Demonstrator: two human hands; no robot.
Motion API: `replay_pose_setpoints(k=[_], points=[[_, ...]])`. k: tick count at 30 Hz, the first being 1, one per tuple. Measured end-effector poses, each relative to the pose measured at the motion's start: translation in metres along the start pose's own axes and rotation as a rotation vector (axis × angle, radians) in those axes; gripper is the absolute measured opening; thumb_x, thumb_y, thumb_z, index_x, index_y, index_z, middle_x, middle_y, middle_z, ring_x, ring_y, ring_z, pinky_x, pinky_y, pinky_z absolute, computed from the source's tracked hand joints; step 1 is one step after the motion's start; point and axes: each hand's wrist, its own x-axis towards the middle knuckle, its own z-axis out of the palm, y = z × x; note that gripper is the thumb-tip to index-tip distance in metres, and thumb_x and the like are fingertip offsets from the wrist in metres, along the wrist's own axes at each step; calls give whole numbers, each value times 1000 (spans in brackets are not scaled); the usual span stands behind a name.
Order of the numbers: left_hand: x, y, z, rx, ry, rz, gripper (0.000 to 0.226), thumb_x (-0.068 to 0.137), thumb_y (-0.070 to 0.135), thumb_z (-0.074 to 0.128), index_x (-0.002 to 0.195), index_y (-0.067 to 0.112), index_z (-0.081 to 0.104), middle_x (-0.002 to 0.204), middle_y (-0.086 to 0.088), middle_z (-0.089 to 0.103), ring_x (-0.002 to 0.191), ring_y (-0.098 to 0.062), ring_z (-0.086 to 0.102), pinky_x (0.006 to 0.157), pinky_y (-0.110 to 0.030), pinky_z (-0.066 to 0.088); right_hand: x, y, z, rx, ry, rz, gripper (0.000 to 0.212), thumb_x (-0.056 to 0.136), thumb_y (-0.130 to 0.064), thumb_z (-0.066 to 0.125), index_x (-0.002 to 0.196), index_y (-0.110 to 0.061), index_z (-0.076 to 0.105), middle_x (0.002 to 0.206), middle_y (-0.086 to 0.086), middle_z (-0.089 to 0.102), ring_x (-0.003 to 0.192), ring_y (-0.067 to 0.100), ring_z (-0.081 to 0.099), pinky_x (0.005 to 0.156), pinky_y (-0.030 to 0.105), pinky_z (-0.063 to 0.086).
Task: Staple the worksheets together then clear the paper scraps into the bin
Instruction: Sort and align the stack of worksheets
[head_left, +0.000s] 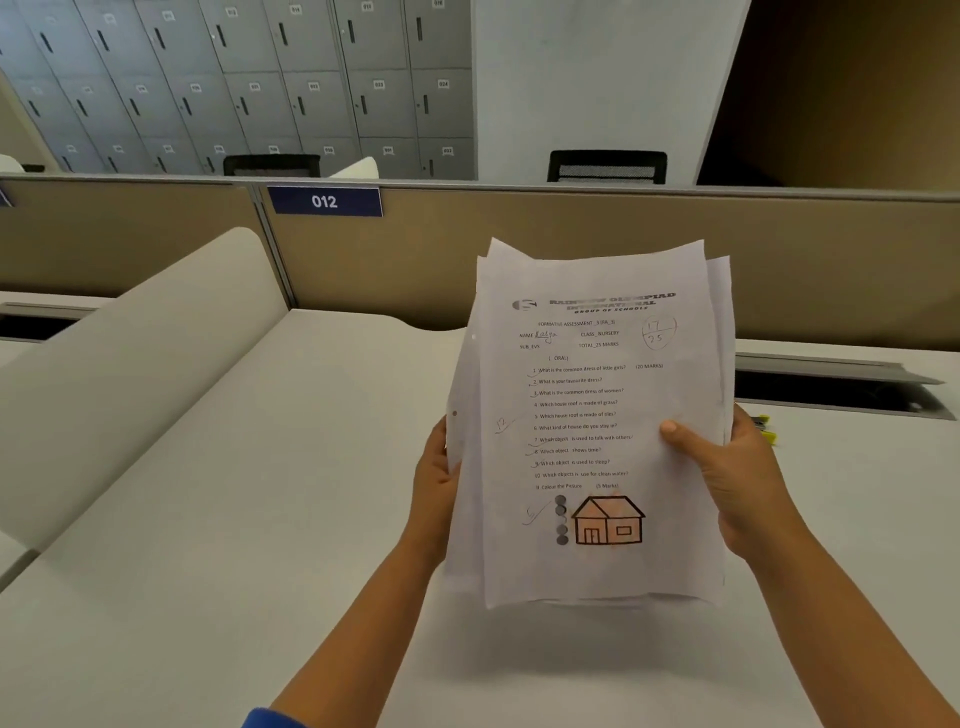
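While the worksheets (592, 415) are held upright above the desk (260, 519), a little right of centre in the view, the step in hand looks like squaring the stack before stapling. The left hand (434, 478) holds the sheets' nine-o'clock edge, its fingers hidden behind the paper, so how tightly they curl I cannot tell; only the thumb side shows at the margin. The right hand (737, 478) grips the three-o'clock edge, thumb pressed flat on the front sheet and fingers wrapped behind. The sheets are not aligned: corners of the back pages fan out at eleven and one o'clock past the top page, and a second edge shows down the left side.

No stapler can be plainly made out. A small yellow object (766, 428) peeks out just behind the right hand, at its two o'clock, lying on the desk; it is too hidden to name. No scraps or bin appear either.

By my judgement the task is at its start. The next move calls for tapping the bottom edge on the desk at six o'clock to bring the pages flush, then pinching one top corner firmly with one hand so the other is free to fetch the stapler. If the stack is let loose too early the pages could slide apart again.
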Motion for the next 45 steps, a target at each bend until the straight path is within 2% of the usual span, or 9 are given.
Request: replay_pose_setpoints(k=[6,10,14,22,29,33,38,42,45], points=[[-24,0,13,20,-27,-39,24,87,7,59,101,26,61,87,2,68,72,-9,68,60,-20,54,-15,-3,-26,54,5,23,47,83,-12,66,126,-13,49,108,4,62,93,23,60,73,33,49],[-39,-6,14,11,-101,-95,27,81,18,68,106,28,64,97,-1,73,87,-19,71,69,-31,59,-21,-1,-46,98,42,73,32,84,-10,65,115,-12,59,99,5,67,84,18,62,72,33,50],[-49,-4,19,-27,-199,-137,59,57,41,72,113,26,61,107,-3,71,98,-25,68,81,-42,58,-25,5,-62,147,71,96,32,84,-8,64,116,-10,59,96,4,66,84,19,63,76,37,49],[-62,3,24,-163,-360,-232,46,69,12,64,114,23,60,104,-5,72,90,-23,70,70,-34,57,-28,31,-91,346,-91,263,33,88,-15,58,121,-12,59,111,12,69,99,29,66,66,38,61],[-69,6,25,-259,-538,-366,58,54,16,68,112,15,64,104,-14,69,90,-27,67,74,-39,56,-28,43,-95,359,-113,291,44,81,-16,63,124,-11,57,117,17,67,107,37,63,82,51,56],[-64,8,17,-333,-586,-495,53,41,36,80,89,11,75,83,-8,73,77,-23,69,69,-32,55,-29,49,-95,249,-56,286,41,85,-15,63,124,-6,57,115,19,67,104,38,63,84,48,54],[-48,19,19,-284,-609,-430,76,50,63,77,107,14,70,86,-7,74,74,-19,71,62,-28,56,-33,53,-88,116,-44,234,29,86,-13,63,114,-10,60,104,13,69,92,31,65,78,44,54],[-43,24,33,-73,-537,-327,72,65,50,74,126,16,57,122,-10,65,112,-28,63,95,-45,50,-33,52,-79,65,-43,186,33,86,-13,63,118,-11,57,108,12,66,97,32,63,84,47,53],[-42,21,39,-61,-452,-323,58,71,32,73,125,14,58,118,-9,67,110,-30,64,96,-52,49,-33,49,-74,56,-37,159,40,84,-13,65,122,-9,52,112,12,64,100,33,61,82,45,53]])
